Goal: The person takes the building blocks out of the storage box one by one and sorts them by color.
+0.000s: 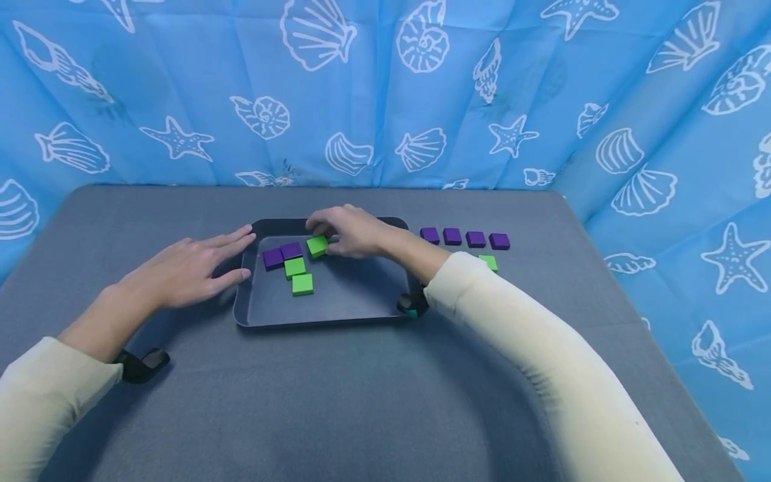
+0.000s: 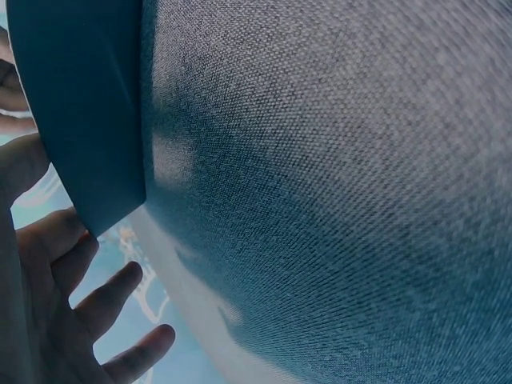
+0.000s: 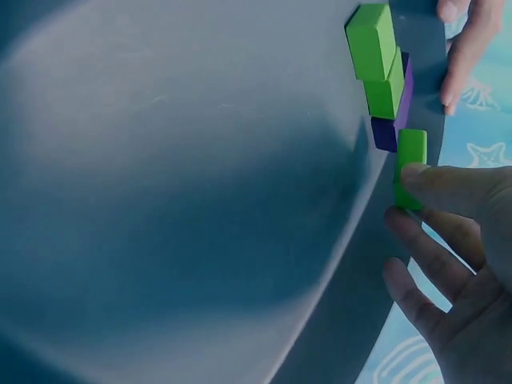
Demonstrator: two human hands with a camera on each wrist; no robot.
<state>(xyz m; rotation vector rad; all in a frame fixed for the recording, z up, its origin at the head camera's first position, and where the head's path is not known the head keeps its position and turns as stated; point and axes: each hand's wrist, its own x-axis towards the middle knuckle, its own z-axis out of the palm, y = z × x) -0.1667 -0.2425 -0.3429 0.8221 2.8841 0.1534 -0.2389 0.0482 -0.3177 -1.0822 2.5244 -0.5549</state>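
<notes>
A dark shallow tray [image 1: 325,323] lies on the table. Over its back part, my right hand [image 1: 355,231] pinches a green block [image 1: 316,246] between thumb and fingers; the right wrist view shows the thumb on the block's side [image 3: 411,152]. Left of that block sit two purple blocks [image 1: 273,259] side by side in the tray. Two more green blocks [image 1: 302,284] run toward the front from them, corners close together. With fingers straight, my left hand [image 1: 187,271] touches the tray's left rim, thumb at the edge.
Right of the tray, several purple blocks [image 1: 476,239] stand in a spaced row on the grey-covered table [image 1: 337,402]. In front of them is a green block [image 1: 488,262], partly hidden by the right sleeve. A blue shell-print curtain [image 1: 373,87] hangs behind the table and along its right side.
</notes>
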